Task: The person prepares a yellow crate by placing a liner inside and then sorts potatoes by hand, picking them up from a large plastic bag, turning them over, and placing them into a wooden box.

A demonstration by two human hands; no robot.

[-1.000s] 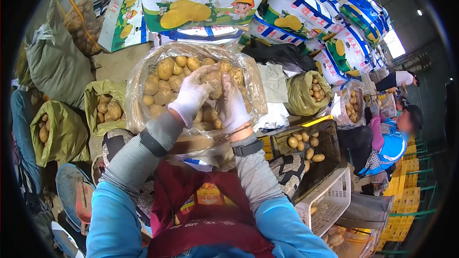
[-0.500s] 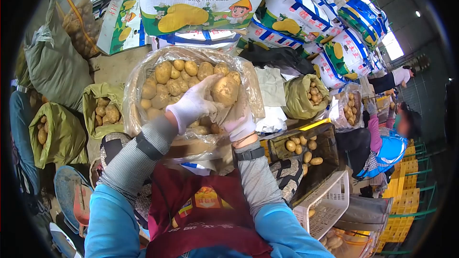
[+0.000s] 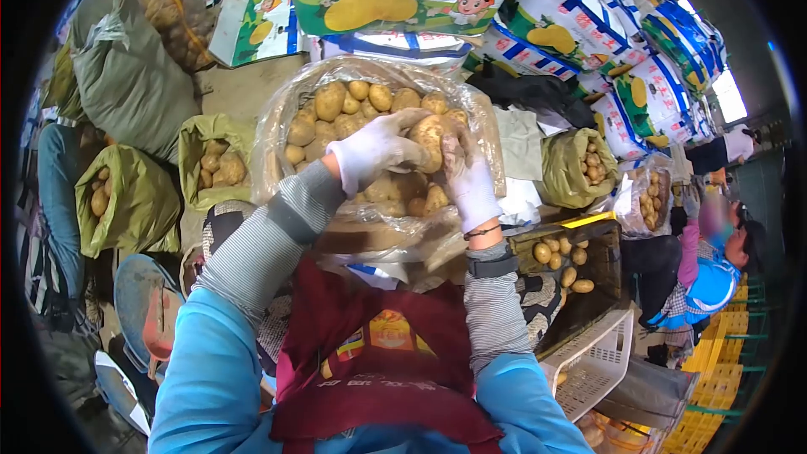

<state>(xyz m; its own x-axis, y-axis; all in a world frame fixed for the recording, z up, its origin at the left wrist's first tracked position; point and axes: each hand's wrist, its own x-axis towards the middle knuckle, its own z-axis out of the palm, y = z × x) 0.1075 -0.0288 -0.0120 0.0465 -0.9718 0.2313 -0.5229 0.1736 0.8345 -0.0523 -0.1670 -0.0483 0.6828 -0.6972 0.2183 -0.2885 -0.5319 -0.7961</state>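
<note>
My left hand, in a pale glove, has its fingers on the left side of a large potato. On the other side of that potato, my right hand, also gloved, grips it with the palm turned inward. Both hands are over a box lined with clear plastic, which holds a heap of potatoes. Part of the heap is hidden by the hands and the held potato.
Green sacks of potatoes stand left and right of the box. Printed potato cartons are stacked beyond. A dark crate and a white basket are at right, near a person in blue.
The view has shifted, so the box and surroundings appear farther right and slightly lower. The large potato now looks upright between both hands, and my right hand's fingers show more clearly.
</note>
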